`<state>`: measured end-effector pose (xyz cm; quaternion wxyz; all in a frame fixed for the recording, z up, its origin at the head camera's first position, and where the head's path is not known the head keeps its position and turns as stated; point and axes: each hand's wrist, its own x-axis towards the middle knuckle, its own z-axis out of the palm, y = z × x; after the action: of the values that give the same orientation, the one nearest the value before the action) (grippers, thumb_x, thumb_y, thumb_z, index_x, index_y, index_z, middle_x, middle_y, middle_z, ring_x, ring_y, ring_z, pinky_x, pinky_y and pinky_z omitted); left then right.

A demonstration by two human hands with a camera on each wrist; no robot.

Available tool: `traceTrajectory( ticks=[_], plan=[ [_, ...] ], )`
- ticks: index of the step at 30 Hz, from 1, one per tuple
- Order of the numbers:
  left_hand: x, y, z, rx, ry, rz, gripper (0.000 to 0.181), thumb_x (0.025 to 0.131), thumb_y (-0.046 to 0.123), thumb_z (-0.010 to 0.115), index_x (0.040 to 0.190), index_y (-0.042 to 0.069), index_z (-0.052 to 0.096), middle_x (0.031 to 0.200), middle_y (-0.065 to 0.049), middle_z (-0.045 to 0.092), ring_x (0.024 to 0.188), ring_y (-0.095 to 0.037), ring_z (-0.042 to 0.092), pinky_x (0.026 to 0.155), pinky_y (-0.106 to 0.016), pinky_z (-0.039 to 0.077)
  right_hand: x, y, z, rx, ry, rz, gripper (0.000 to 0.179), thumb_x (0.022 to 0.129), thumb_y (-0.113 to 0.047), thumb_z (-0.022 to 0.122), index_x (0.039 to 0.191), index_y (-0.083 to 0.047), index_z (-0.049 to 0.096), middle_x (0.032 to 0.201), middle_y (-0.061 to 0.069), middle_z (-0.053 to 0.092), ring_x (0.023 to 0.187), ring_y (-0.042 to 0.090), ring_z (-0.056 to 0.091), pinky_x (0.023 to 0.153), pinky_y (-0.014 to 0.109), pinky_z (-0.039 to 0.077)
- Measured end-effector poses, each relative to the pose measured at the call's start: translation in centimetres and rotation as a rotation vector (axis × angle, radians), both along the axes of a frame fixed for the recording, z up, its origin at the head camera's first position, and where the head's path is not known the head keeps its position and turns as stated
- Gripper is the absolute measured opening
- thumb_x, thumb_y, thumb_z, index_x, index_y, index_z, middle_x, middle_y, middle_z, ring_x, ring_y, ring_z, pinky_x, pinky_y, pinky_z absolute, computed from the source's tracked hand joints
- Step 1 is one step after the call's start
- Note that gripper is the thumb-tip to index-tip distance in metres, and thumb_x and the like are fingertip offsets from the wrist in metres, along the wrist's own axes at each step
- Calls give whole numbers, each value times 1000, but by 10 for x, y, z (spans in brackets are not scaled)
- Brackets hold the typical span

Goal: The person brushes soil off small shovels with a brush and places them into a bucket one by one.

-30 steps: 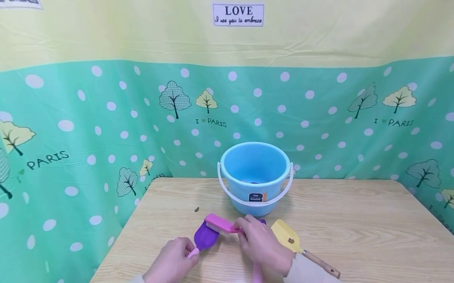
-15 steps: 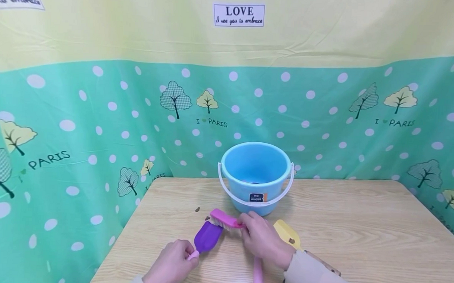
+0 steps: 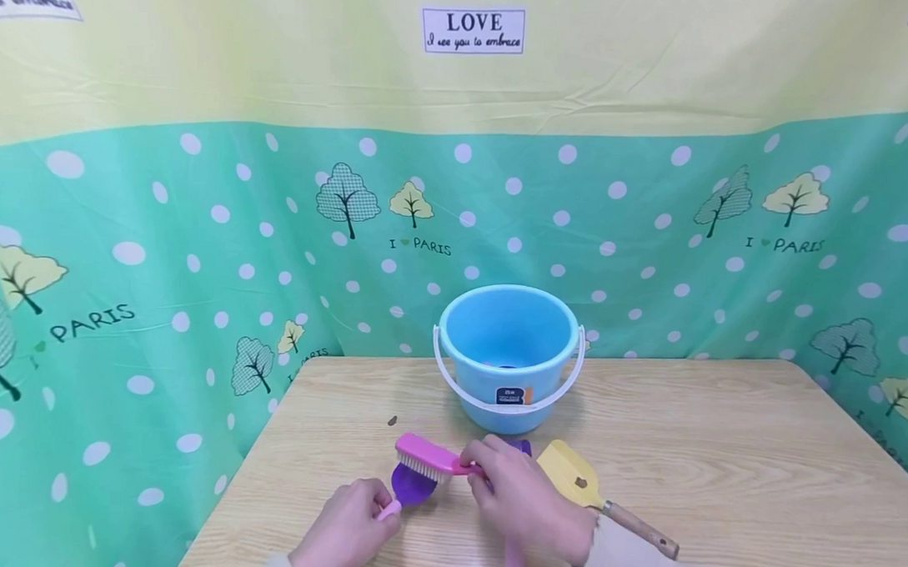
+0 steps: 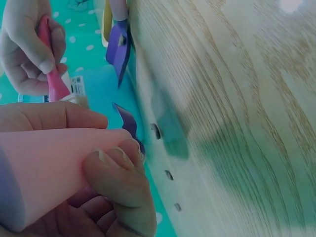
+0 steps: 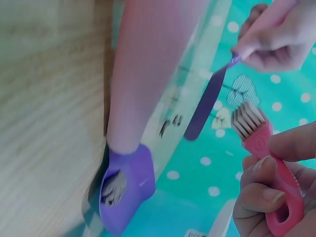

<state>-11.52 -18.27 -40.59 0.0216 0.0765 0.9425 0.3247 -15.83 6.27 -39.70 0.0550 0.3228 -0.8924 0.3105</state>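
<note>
My left hand (image 3: 348, 526) grips the pink handle of a small shovel with a purple blade (image 3: 414, 486), held over the table left of centre. Between thumb and fingers my right hand (image 3: 525, 503) holds a pink brush (image 3: 427, 456), its pale bristles facing down over that blade and covering much of it in the head view. Under the right forearm lies a second shovel, also purple with a pink handle (image 3: 515, 561); the right wrist view shows something greyish in its blade (image 5: 131, 192). A few small dark bits (image 4: 169, 175) lie on the wooden table.
Behind the hands stands a light blue bucket (image 3: 488, 393) with a white bail handle. A yellow shovel (image 3: 567, 475) with a wooden handle lies right of the right hand, a brown bit on it. One brown bit (image 3: 392, 421) lies left of the bucket. Patterned cloth hangs behind.
The brush first went away to the blade's far edge, where a brown bit came into view, then returned left and nearer, over the blade. The left hand has hardly moved.
</note>
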Motion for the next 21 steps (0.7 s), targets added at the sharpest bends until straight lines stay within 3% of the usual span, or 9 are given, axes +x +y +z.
traceTrajectory(
  ticks=[7,12,21],
  plan=[
    [-1,2,1,4,13,-2,9,76,16,68,79,9,61,62,4,51,53,-10,44,46,-24,37,10,-2,-6,38,-14,40,19,90,-13,61,107,-22,63,100,-13,56,89,0,53,79,24,50],
    [-1,3,0,7,52,-6,8,76,15,68,77,10,61,61,6,50,53,-8,44,47,-23,37,9,-2,-12,52,4,38,19,89,-13,61,105,-23,63,99,-14,56,90,1,54,78,24,51],
    [-1,4,1,19,38,-25,8,78,15,68,79,9,61,62,6,51,53,-8,44,47,-24,38,1,3,-18,58,20,-5,20,88,-11,61,104,-22,64,93,-14,53,84,2,53,74,23,50]
  ],
)
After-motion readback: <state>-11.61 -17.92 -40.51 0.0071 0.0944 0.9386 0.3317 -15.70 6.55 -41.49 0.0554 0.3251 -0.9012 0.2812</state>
